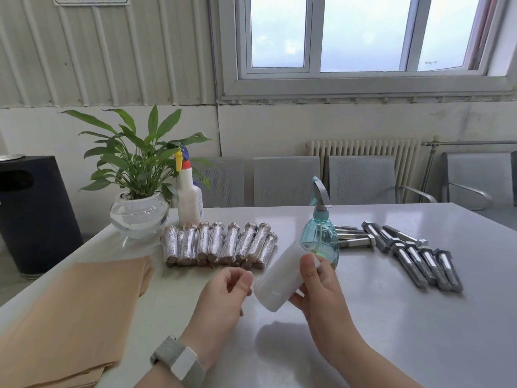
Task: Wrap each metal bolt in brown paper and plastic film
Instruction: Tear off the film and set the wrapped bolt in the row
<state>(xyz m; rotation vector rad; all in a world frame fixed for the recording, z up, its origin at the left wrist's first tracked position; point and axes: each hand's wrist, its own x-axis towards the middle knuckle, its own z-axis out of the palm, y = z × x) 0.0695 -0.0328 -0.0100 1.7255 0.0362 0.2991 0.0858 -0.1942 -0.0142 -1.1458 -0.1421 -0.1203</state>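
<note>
In the head view, both forearms reach forward from the bottom edge over the pale glossy surface [391, 317]. The right hand [321, 289] is raised above the surface and grips a white roll of plastic film [279, 278], thumb laid across the roll's upper side and fingers curled beneath it. The roll is tilted, its near end lower and pointing toward the left hand [223, 295]. That hand is held just beside the roll's near end, palm turned inward, fingers curled with thumb and forefinger tips brought together; whether they pinch the loose edge of the film cannot be told. A grey-banded watch [179, 362] sits on the left wrist.

A stack of brown paper sheets [70, 317] lies flat on the surface at the left, near the left forearm. Beyond the hands, a row of wrapped bolts [218, 245], brown at the ends and shiny with film, lies side by side in the middle of the surface. To the right, bare metal bolts [414, 253] lie in a loose group, well apart from the hands. A teal spray bottle [320, 236] stands between the wrapped row and the bare bolts, just behind the roll. At the far left corner stand a potted plant [137, 175] in a glass bowl and a white spray bottle [190, 197] beside it.
</note>
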